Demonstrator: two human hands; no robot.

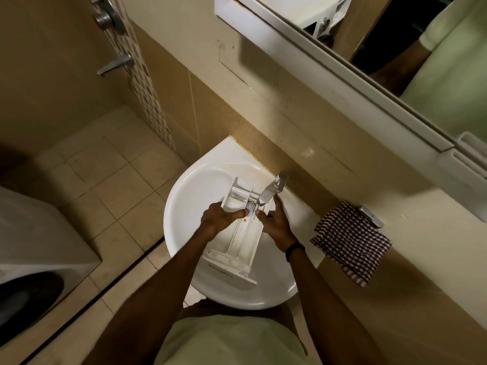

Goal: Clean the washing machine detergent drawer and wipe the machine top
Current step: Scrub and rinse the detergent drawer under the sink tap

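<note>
The white detergent drawer (238,241) lies lengthwise across the white sink (184,204), its front panel toward me and its far end under the metal tap (271,189). My left hand (220,218) grips the drawer's left wall, thumb reaching to the round cap in the middle. On the right side, my right hand (275,223) holds the drawer's right wall, fingers curled over the rim near the tap spout. A rust-coloured spot shows inside the drawer's middle channel.
A checked cloth (350,242) hangs from a metal holder on the wall to the right of the sink. The washing machine (34,248) stands at the left edge. Beige floor tiles lie between them. A mirror cabinet (369,83) juts out above.
</note>
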